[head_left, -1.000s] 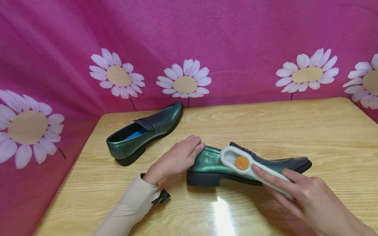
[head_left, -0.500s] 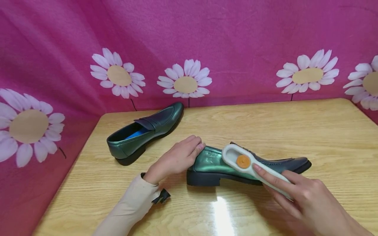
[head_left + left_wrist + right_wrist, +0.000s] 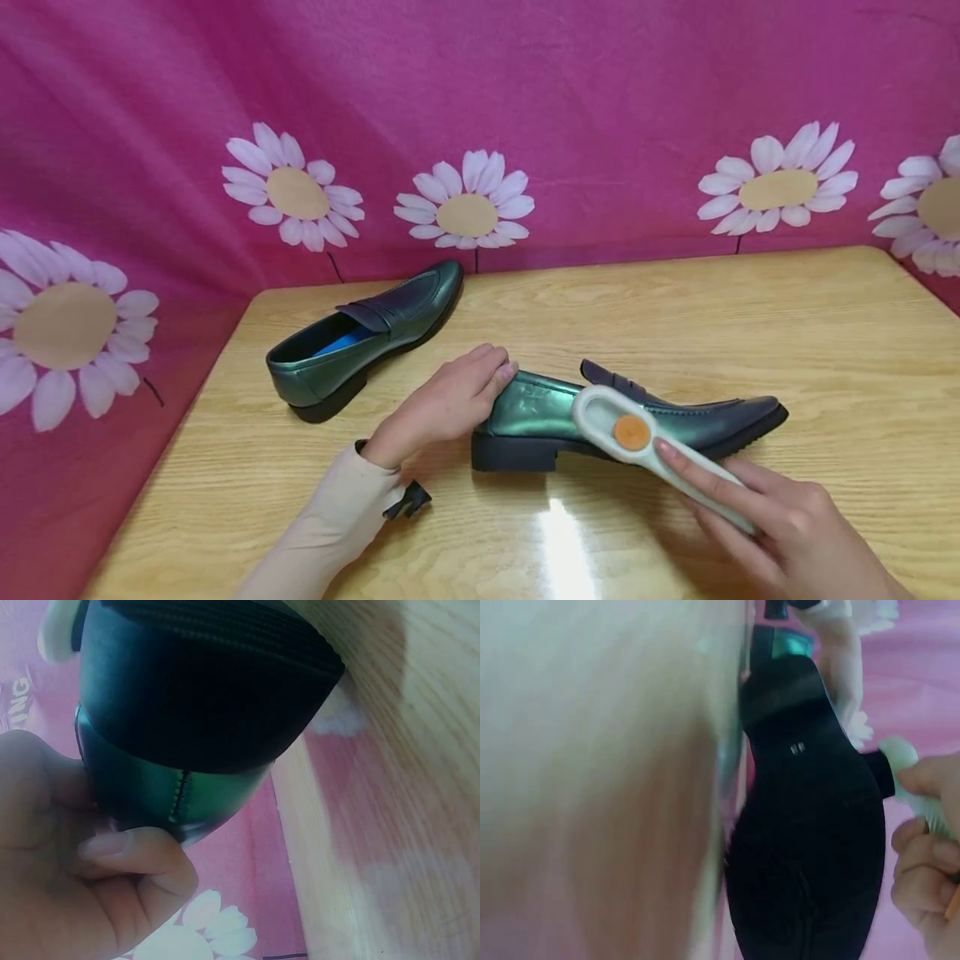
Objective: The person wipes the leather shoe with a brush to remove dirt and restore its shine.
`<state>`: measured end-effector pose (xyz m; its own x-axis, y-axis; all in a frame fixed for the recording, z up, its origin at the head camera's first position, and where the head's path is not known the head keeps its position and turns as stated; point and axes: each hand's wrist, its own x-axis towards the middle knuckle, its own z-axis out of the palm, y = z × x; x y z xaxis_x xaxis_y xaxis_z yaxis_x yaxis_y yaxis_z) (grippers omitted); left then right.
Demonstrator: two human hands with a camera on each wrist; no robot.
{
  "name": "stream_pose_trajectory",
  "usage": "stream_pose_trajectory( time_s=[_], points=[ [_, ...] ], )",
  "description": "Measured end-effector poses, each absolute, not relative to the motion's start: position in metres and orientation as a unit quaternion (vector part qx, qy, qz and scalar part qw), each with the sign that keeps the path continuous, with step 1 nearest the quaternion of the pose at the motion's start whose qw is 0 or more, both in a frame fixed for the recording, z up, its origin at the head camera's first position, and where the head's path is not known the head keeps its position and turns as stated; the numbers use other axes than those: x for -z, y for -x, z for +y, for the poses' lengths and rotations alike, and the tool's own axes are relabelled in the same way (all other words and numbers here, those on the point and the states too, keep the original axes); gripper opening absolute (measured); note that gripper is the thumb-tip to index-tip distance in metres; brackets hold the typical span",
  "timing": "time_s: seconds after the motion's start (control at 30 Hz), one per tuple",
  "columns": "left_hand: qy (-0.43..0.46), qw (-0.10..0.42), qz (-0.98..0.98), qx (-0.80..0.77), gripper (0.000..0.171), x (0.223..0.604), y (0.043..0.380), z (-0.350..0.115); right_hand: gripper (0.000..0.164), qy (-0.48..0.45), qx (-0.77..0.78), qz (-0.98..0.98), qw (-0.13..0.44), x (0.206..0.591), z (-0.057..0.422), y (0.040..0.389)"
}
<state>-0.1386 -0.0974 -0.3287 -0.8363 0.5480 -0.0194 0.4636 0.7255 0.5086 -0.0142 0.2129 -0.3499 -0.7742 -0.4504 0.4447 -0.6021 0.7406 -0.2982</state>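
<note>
A shiny green loafer with a black sole is held tilted on its side, toe to the right. My left hand pinches the back rim of its heel; in the left wrist view the thumb lies by the heel seam. My right hand grips a white-handled brush with an orange round button, index finger along the handle. The brush head lies against the shoe's near side. Its dark underside shows in the right wrist view beside the black sole.
The matching loafer, with a blue insole, stands upright at the back left of the wooden table. A pink cloth with daisies hangs behind. A black strap piece sticks out from the left sleeve.
My right hand has moved the brush right and slightly down along the shoe's side, uncovering more of the opening. The left hand still holds the heel.
</note>
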Motion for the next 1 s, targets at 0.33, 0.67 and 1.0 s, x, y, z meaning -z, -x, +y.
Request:
stream_pose_trajectory(
  time_s=[0.33,0.67,1.0],
  points=[
    [-0.277,0.089,0.921,-0.257,0.021,0.3301,0.1381,-0.0976,0.078,-0.26,-0.218,-0.919,0.203,0.3507,0.2162,0.0135],
    [-0.279,0.087,0.922,-0.254,0.022,0.3286,0.1386,-0.0982,0.074,-0.21,-0.229,-0.941,0.132,0.3504,0.218,0.0131],
    [-0.283,0.09,0.922,-0.249,0.022,0.3281,0.1376,-0.0979,0.074,-0.24,-0.226,-0.934,0.136,0.3535,0.2191,0.0111]
  ],
)
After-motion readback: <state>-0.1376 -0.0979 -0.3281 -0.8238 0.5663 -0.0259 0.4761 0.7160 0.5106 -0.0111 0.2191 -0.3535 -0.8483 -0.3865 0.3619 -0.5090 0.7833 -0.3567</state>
